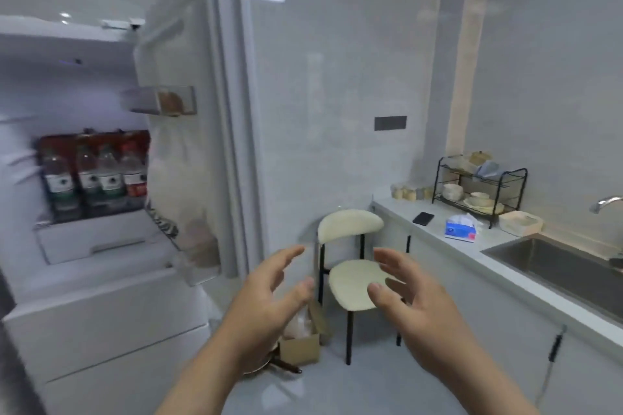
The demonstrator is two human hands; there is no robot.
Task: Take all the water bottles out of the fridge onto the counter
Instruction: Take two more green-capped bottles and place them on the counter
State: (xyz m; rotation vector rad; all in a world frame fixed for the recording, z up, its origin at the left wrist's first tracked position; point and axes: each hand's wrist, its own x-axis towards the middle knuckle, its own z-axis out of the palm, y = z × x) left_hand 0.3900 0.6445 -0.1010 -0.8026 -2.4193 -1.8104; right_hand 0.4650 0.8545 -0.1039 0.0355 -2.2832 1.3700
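Observation:
The white fridge [101,313] stands at the left with its door [199,118] swung wide. Several clear water bottles [97,175] with white and green labels stand upright in a row on a shelf inside. The grey counter [448,239] runs along the right wall. My left hand [266,300] and my right hand [411,293] hover in mid-air at the centre, palms facing each other, fingers spread, holding nothing. Both hands are well to the right of the bottles and left of the counter.
A cream chair [354,283] with black legs stands between fridge and counter. On the floor lie a cardboard box [303,344] and a pan. The counter carries a phone [423,218], a tissue box [461,230], a dish rack [478,192] and a sink [559,273].

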